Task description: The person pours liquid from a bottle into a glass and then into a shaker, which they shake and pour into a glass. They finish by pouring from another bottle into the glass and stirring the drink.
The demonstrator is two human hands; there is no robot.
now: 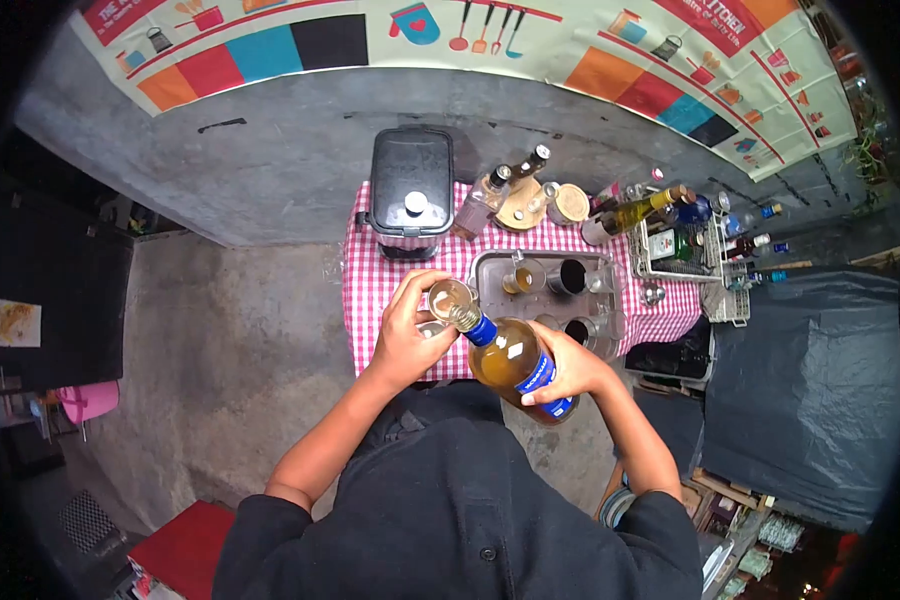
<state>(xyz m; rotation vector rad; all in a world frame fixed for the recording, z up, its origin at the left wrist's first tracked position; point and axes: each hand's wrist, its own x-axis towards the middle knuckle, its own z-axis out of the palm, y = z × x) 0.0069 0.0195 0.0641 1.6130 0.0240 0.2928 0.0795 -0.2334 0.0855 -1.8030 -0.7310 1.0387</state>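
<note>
Bottle grasped in right hand, tilted, mouth seemingly at rim of glass held in left hand; tray beyond right hand.

Black shirt — short sleeves, round dark button; bare forearms

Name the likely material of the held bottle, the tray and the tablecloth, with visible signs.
Held bottle: glossy, probably glass; transparent wall, bright highlights.
Tray: smooth metal or plastic; its faint sheen settles neither.
Tablecloth: matt, cloth or vinyl; no glare, weave unclear.
</note>
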